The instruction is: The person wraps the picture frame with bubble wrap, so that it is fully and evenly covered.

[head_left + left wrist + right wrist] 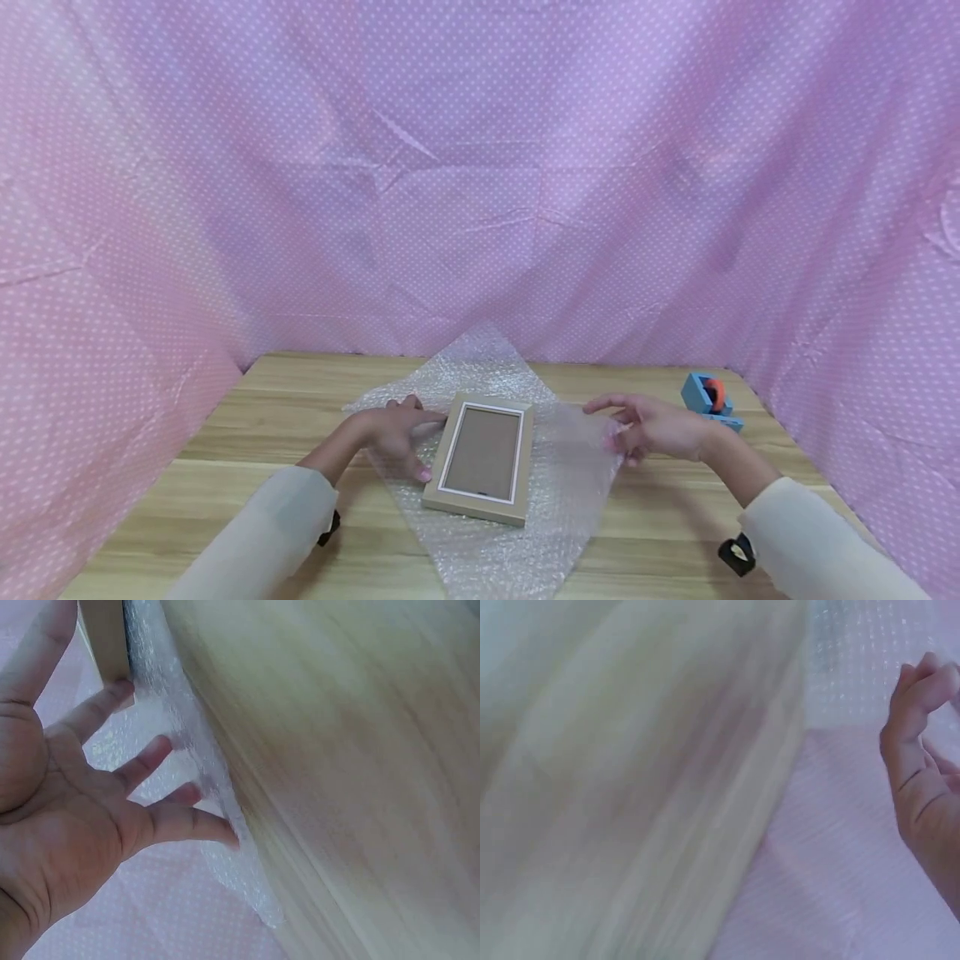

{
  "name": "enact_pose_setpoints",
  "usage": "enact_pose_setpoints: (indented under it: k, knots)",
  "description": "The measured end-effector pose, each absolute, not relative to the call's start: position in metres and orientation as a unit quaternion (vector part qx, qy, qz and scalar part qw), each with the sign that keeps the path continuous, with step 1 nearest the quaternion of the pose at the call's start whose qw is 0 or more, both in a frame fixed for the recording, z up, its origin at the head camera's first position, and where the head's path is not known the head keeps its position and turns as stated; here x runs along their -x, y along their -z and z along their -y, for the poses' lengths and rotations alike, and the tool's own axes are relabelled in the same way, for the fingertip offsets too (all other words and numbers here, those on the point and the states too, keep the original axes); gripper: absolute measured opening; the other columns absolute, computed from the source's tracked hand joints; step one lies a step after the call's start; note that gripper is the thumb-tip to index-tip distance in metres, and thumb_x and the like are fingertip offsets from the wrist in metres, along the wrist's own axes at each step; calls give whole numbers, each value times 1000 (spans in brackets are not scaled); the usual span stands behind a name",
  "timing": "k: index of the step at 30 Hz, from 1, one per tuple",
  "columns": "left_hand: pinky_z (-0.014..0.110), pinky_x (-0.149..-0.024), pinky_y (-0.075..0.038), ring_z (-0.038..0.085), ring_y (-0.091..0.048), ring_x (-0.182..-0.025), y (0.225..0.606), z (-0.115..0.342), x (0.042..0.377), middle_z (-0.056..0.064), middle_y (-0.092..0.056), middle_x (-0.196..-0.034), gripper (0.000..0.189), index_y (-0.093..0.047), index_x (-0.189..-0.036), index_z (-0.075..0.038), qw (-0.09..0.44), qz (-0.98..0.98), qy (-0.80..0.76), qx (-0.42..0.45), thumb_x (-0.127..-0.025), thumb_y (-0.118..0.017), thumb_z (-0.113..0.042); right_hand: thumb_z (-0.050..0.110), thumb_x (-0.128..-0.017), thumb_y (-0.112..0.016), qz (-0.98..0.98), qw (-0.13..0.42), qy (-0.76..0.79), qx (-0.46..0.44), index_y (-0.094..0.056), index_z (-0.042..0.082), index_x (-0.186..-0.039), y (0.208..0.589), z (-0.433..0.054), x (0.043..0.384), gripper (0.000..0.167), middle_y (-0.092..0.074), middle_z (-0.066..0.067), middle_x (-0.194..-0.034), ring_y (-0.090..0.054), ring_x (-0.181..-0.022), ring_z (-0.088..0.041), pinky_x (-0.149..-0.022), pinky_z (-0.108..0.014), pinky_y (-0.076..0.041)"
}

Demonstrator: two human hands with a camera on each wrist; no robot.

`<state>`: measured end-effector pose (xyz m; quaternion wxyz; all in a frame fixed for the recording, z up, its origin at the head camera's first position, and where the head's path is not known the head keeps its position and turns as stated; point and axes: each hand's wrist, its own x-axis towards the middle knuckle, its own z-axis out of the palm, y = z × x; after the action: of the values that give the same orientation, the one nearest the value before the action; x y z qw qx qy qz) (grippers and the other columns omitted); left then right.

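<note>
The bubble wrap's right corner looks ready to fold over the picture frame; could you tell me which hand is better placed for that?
Probably the right hand: it pinches the bubble wrap at that corner, while the left hand rests flat beside the picture frame.

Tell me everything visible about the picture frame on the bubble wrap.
The picture frame is a flat rectangle with a light, wood-look border, a thin white inner mat and a dull brownish panel in the middle. It lies flat, slightly askew, near the middle of the bubble wrap sheet on the wooden table. The left hand rests against its left edge, fingers spread and touching the frame's side. The right hand is apart from it, pinching the wrap's right corner.
</note>
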<state>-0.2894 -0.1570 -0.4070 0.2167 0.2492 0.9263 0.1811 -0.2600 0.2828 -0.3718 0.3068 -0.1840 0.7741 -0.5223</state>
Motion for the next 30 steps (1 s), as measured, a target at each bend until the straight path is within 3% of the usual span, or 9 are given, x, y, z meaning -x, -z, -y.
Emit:
enact_pose_setpoints:
  k: [4, 9, 14, 17, 22, 25, 30]
  knots:
    - [68, -101, -40, 44, -38, -124, 405, 156, 287, 17, -39, -138, 106, -42, -158, -24, 215, -927, -177, -252, -67, -96, -40, 6, -96, -67, -748, 304, 557, 195, -42, -4, -146, 363, -260, 266, 57, -62, -14, -101, -66, -82, -21, -75, -37, -59]
    - [63, -99, -42, 38, -37, -120, 409, 152, 285, 15, -37, -139, 110, -39, -159, -28, 208, -936, -155, -239, -67, -94, -47, 5, -100, -64, -710, 307, 599, 209, -41, -13, -140, 363, -229, 273, 49, -66, -9, -97, -66, -83, -18, -77, -35, -59]
    - [68, -100, -40, 40, -35, -123, 411, 149, 284, 21, -32, -148, 114, -36, -161, -28, 211, -938, -137, -240, -65, -92, -55, 4, -101, -61, -696, 311, 613, 208, -49, -8, -133, 368, -201, 281, 36, -65, -9, -100, -67, -86, -20, -81, -39, -59]
    - [66, -99, -41, 38, -36, -119, 412, 149, 285, 21, -33, -147, 115, -36, -161, -28, 212, -938, -132, -242, -65, -91, -58, 7, -101, -62, -700, 306, 617, 189, -49, -8, -133, 371, -184, 287, 37, -63, -12, -103, -68, -87, -23, -85, -40, -59]
    - [62, -97, -41, 36, -36, -113, 412, 149, 286, 20, -34, -143, 114, -36, -161, -27, 211, -937, -123, -251, -65, -90, -59, 8, -101, -62, -713, 296, 613, 170, -46, -15, -134, 383, -155, 294, 43, -66, -11, -97, -70, -83, -21, -81, -34, -60]
    - [66, -98, -41, 40, -36, -118, 412, 149, 286, 22, -33, -146, 113, -36, -161, -27, 214, -936, -123, -251, -66, -89, -59, 4, -100, -61, -721, 297, 603, 167, -51, -15, -128, 393, -137, 295, 35, -68, -11, -91, -70, -78, -19, -78, -32, -61]
    - [67, -99, -41, 42, -35, -122, 412, 148, 285, 22, -32, -148, 112, -37, -160, -29, 217, -937, -126, -243, -66, -89, -60, -2, -96, -60, -740, 301, 580, 161, -59, -9, -112, 411, -113, 293, 17, -69, -18, -97, -69, -76, -19, -75, -32, -61]
